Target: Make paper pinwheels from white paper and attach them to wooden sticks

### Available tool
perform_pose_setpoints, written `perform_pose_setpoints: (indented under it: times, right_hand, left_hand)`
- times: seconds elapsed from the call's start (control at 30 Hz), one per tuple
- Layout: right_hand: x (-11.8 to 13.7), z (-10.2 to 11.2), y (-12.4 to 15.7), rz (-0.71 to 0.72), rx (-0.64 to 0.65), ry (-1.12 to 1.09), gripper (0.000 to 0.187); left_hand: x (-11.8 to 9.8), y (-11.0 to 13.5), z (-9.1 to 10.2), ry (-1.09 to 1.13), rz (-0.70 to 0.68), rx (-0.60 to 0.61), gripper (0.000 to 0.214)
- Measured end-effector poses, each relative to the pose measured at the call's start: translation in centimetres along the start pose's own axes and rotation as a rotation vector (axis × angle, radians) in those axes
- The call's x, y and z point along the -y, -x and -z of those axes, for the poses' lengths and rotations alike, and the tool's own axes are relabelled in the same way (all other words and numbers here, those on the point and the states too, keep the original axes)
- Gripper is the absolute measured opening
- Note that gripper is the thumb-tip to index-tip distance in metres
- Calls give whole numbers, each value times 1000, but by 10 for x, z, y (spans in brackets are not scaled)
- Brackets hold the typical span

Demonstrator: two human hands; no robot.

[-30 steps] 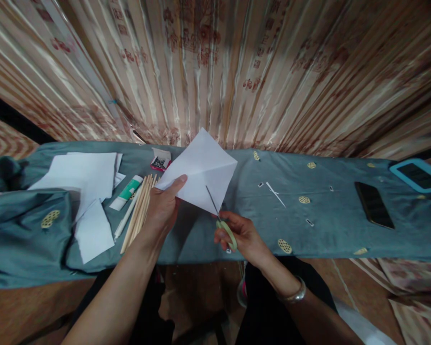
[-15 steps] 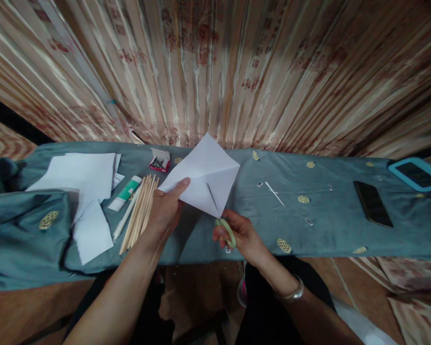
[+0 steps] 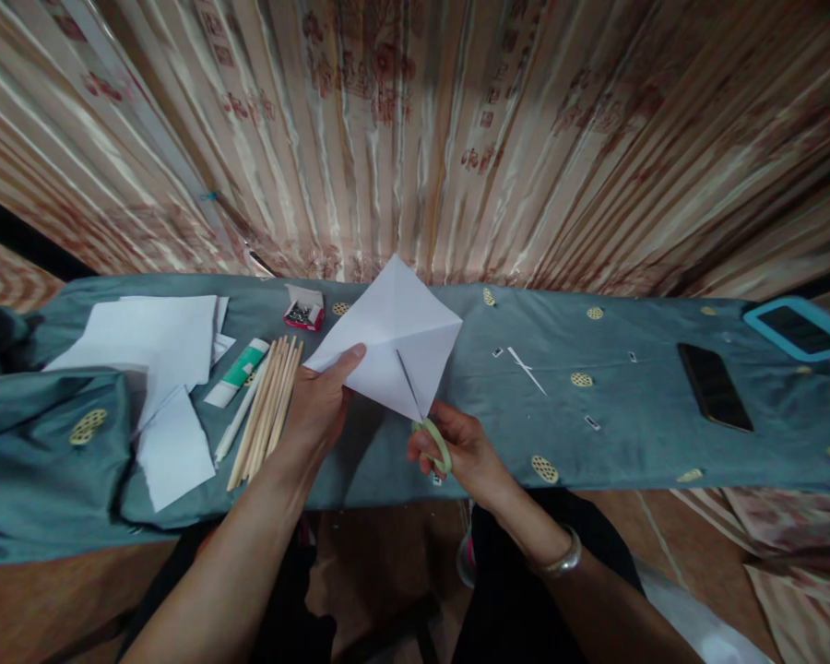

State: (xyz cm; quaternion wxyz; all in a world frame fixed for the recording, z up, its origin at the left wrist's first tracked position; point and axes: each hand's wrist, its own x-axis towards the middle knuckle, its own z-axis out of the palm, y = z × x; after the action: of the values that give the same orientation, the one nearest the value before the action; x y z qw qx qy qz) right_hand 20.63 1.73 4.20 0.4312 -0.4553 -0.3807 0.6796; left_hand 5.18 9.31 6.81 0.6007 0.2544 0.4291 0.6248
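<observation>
A white sheet of paper, roughly square with crossing crease lines, is held up above the cloth, one corner pointing away from me. My left hand pinches its left corner, thumb on top and fingers underneath. At the near corner, my right hand grips scissors with light green handles. One dark blade lies over the paper, running from the near corner toward the middle; the other blade is hidden beneath it.
Left on the blue-green cloth lie white paper sheets, a torn piece, a green-and-white tube, a white pen-like stick, several wooden sticks and a red box of small metal pieces. Rightward are paper strips, a phone and a blue-framed tablet.
The scissor blade shows slightly wider and the handles have shifted a little at the near corner. The whole view has moved slightly; both hands keep their hold.
</observation>
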Motion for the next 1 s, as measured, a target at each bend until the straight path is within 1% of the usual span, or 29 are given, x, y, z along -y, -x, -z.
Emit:
perform_pose_setpoints:
  times: [0.2, 0.33, 0.47, 0.57, 0.7, 0.73, 0.77, 0.83, 0.9, 0.93, 1.0]
  right_hand:
    - [1, -2, 1, -14, -11, -10, 45]
    - [-1, -2, -1, -17, -8, -13, 49]
    - [-6, 0, 0, -33, 47, -18, 52]
    - [-9, 7, 5, -59, 101, 10, 47]
    - [-2, 30, 17, -70, 113, 84, 41]
    - [2, 37, 19, -57, 92, 106, 41]
    - [7, 44, 20, -32, 42, 133, 41]
    - [17, 56, 21, 84, -126, 180, 43]
    - [25, 64, 19, 221, -289, 230, 47]
    - [28, 66, 17, 266, -339, 257, 49]
    - [32, 68, 14, 298, -364, 311, 52]
  left_hand:
    - [0, -1, 0, 10, 6, -24, 35]
    - [2, -1, 0, 8, 4, -38, 36]
    - [-3, -3, 1, 13, -9, -42, 34]
    - [-13, -9, 5, 20, -46, -64, 28]
    - [-25, -18, 16, 27, -116, -80, 27]
    - [-27, -20, 18, 21, -116, -81, 28]
    - [-27, -20, 20, 10, -109, -79, 29]
    - [-24, -18, 23, -31, -67, -52, 29]
    - [-17, -12, 25, -103, 3, 13, 30]
    - [-13, -8, 25, -150, 46, 55, 29]
    - [-4, -1, 25, -247, 128, 152, 25]
